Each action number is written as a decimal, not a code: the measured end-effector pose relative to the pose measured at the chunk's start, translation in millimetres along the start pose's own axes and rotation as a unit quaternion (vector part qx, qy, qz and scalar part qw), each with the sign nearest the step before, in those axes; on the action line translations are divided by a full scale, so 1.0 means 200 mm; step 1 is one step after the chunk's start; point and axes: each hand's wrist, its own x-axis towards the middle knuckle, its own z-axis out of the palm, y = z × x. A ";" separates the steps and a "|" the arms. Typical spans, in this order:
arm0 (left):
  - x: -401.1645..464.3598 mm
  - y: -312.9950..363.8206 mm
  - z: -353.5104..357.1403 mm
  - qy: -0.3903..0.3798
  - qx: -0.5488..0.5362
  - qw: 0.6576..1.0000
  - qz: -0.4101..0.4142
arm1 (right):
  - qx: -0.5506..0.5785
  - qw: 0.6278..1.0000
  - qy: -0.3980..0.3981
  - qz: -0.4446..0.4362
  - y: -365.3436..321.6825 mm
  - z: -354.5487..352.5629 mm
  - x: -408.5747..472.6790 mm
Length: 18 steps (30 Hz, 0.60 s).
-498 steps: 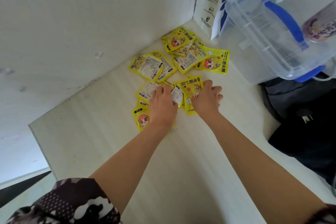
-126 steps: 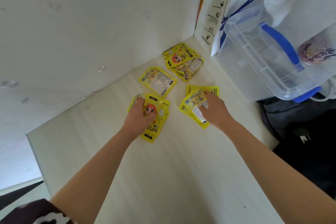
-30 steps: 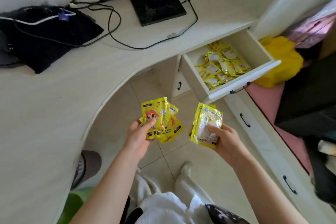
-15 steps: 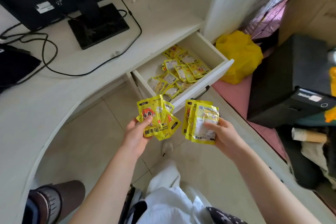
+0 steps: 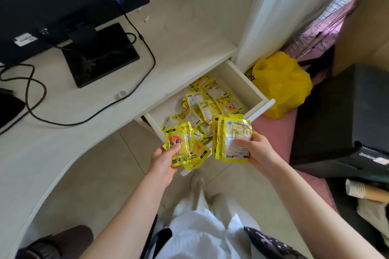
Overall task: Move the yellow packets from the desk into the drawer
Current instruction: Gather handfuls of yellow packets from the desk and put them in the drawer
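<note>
**Packets held in both hands at the open drawer**

Forearms reach forward from the bottom of the view, bare, angling in toward each other so the two hands sit side by side but apart, in front of the open drawer (image 5: pixel 255 88).

The left hand (image 5: pixel 163 161) is raised with its thumb on top of a fanned bunch of yellow packets (image 5: pixel 185 147). These stand roughly upright, long axis running up and away from the wrist, printed cartoon face toward the camera; the lower ones splay out to the right. The right hand (image 5: pixel 257 149) holds a tidier stack of packets (image 5: pixel 232 140), also upright with the long axis vertical, text side facing the camera and the edges of those behind showing at the left.

Both hands are clamped on their bunches: the left pinches with the thumb across the front and the fingers hidden behind, the right with the thumb laid across the front of the top packet and the fingers curled round the right edge.

The drawer is pulled out from under the white desk (image 5: pixel 63 124) and holds a loose heap of packets (image 5: pixel 210 103), lying flat at mixed angles. The held bunches overlap the drawer's near front edge as seen from the head camera; whether they touch it cannot be told.
</note>
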 end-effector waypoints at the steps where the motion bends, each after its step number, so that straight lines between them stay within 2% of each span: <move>1: 0.02 0.01 0.03 0.005 -0.003 1.000 -0.002 | -0.005 1.000 0.000 0.003 -0.03 0.00 0.04; 5: 0.11 0.02 0.13 0.039 -0.012 0.999 -0.011 | -0.030 0.999 0.014 0.020 -0.13 -0.03 0.21; 13: 0.27 0.00 0.29 0.168 -0.031 0.985 0.011 | -0.108 0.991 -0.012 0.072 -0.34 -0.10 0.60; 18: 0.37 -0.09 0.41 0.226 -0.015 0.974 0.017 | -0.223 0.970 -0.053 0.084 -0.43 -0.05 0.84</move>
